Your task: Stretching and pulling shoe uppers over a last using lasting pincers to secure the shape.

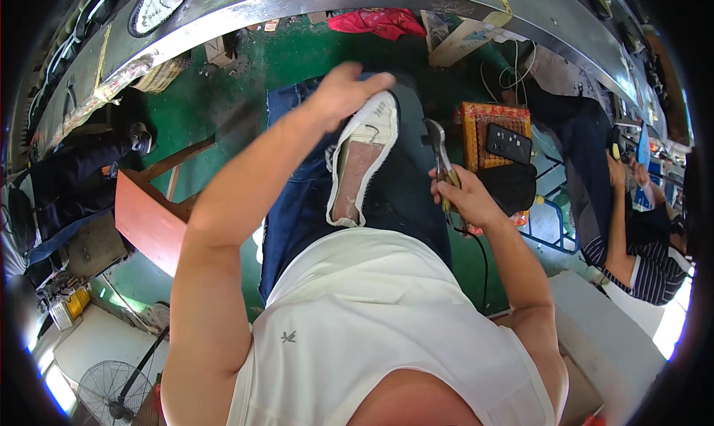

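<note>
A shoe [360,172] lies sole side up across my lap, toe pointing away from me. Its white upper is drawn over a last, and a brownish insole board shows inside the gathered edge. My left hand [346,95] is at the toe, thumb stretched along its rim; the other fingers are blurred and partly hidden. To the right of the shoe, my right hand [462,193] is closed around the handles of lasting pincers [439,145]. The metal jaws point away from me, apart from the shoe. Blue denim [286,188] covers my lap beneath the shoe.
On the right, a black phone [509,143] lies on a beaded orange seat [476,121], near a black cloth [509,186]. A metal-edged bench [297,10] curves across the far side. A co-worker [632,255] sits at right; a pink-sided stool [149,218] stands at left.
</note>
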`<state>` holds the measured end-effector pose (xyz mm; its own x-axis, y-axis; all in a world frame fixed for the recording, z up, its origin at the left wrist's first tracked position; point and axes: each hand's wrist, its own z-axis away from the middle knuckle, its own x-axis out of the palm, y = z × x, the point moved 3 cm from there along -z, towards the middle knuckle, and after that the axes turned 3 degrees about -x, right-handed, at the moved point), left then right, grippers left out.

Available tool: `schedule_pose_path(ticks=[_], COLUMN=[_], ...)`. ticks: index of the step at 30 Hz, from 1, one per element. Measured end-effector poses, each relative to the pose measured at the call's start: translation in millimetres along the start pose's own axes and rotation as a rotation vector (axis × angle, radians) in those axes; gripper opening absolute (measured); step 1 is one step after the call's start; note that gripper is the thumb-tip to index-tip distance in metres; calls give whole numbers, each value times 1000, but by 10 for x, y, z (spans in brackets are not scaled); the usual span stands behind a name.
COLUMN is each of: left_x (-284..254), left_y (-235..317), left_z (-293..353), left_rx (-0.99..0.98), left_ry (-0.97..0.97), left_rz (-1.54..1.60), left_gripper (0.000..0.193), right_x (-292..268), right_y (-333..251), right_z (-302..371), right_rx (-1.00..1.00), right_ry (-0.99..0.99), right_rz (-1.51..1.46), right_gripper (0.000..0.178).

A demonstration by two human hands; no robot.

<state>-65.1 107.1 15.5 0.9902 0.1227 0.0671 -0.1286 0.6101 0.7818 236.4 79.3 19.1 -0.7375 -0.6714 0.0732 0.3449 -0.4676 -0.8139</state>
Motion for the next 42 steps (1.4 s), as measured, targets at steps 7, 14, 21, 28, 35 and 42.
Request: schedule_pose_path(ticks=[7,14,21,28,35,42], left_x=[139,368,327,319,391,383], left_y=[-1111,-1310,-1437,-1354,-1407,-1201], left_z=[614,784,639,495,375,539], left_rx=[24,217,103,180,296,411], left_ry=[85,63,-147,-153,56,226], left_rz=[-53,-92,512,272,-25,-283], left_gripper=[50,58,74,76,77,66], right_x=[207,545,438,435,265,457], right_y=[-538,-1460,-845,-241,-862,-302], right_z=[31,-353,-501,-288,-431,-591], right_rx=[-85,267,-162,-148,-541,87], right_ry=[-363,-645,-498,-169,-47,-213], right_rz=[663,1178,1259,815,1420,373], right_gripper=[30,29,28,30,20,29])
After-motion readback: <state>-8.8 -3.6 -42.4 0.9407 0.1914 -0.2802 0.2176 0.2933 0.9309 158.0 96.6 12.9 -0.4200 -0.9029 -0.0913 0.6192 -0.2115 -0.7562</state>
